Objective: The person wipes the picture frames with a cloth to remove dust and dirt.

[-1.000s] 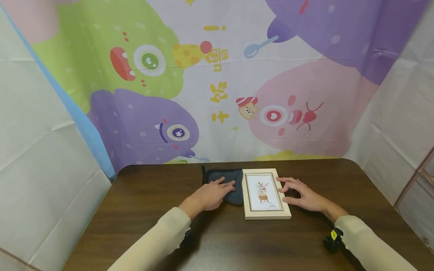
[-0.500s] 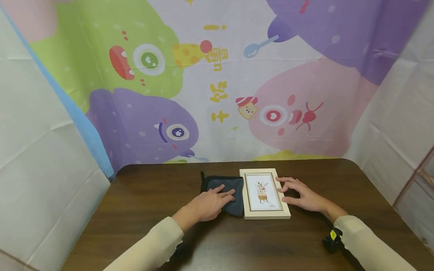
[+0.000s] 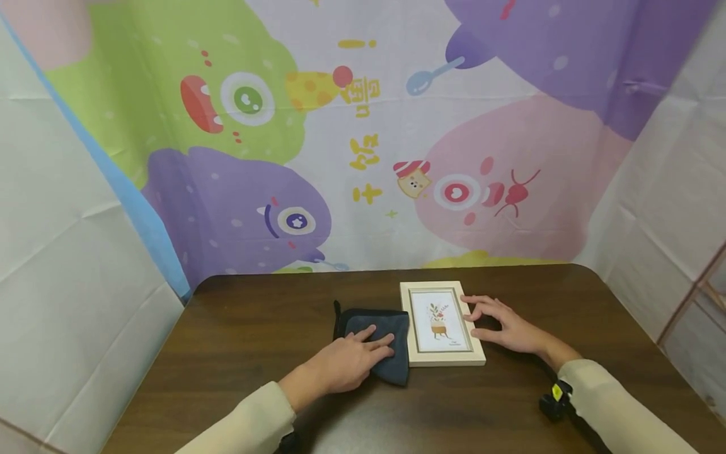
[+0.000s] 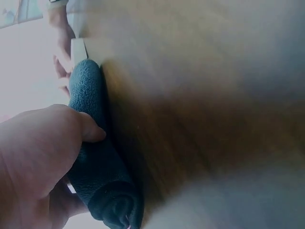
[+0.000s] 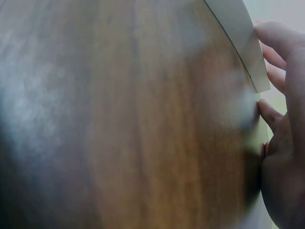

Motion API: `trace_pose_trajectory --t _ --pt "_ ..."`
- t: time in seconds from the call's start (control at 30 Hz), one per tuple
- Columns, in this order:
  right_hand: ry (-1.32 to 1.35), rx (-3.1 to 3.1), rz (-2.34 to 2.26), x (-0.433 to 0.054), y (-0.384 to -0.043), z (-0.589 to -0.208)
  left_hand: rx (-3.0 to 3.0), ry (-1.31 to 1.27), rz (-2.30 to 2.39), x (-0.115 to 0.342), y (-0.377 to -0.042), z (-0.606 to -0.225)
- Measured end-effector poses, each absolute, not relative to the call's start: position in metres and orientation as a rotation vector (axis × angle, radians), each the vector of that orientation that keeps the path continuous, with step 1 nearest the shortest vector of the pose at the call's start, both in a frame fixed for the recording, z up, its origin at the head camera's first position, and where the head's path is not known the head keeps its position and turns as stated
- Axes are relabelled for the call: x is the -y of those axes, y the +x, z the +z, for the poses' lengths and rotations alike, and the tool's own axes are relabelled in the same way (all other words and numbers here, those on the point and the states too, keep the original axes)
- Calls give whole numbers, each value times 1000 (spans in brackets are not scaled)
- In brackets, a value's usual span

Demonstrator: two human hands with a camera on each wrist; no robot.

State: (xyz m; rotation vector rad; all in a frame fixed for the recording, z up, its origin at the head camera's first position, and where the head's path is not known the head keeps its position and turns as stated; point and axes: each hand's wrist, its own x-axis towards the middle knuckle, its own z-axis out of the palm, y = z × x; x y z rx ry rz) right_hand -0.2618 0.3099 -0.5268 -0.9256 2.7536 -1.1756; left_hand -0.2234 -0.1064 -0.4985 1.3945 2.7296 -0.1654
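Observation:
In the head view, a folded dark blue-grey cloth (image 3: 397, 353) with black edging and a small loop lies on the brown table. My left hand (image 3: 340, 362) rests on it with fingers spread and fairly straight. The left wrist view shows the thumb (image 4: 93, 131) against the near side of the thick, rolled-looking cloth (image 4: 102, 167). Beside the cloth lies a cream picture frame (image 3: 445, 360) with a potted-plant print, their edges meeting. At its right edge, my right hand (image 3: 510, 325) touches the border with thumb and fingertips; the right wrist view shows these at the frame's side (image 5: 243, 43).
The brown wooden table (image 3: 244, 353) ends at a backdrop (image 3: 368, 239) printed with cartoon monsters. Pale sheets (image 3: 74, 252) hang on the left and right sides. A small black device (image 3: 554, 403) is strapped at the right wrist.
My left hand and the cloth have slid toward me along the picture frame's left edge, the cloth now reaching below its lower edge. The right hand and frame stay nearly still.

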Motion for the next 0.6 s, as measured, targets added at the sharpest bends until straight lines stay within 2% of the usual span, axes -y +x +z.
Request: trace_pose_trajectory --t 0.17,0.6 --pt "-934 -2753 -1196 -310 -263 -529 -2715 1336 -198 101 -201 -472" --pt "-937 -2753 -1198 -311 -263 -530 -2742 1340 -224 99 -205 -476"
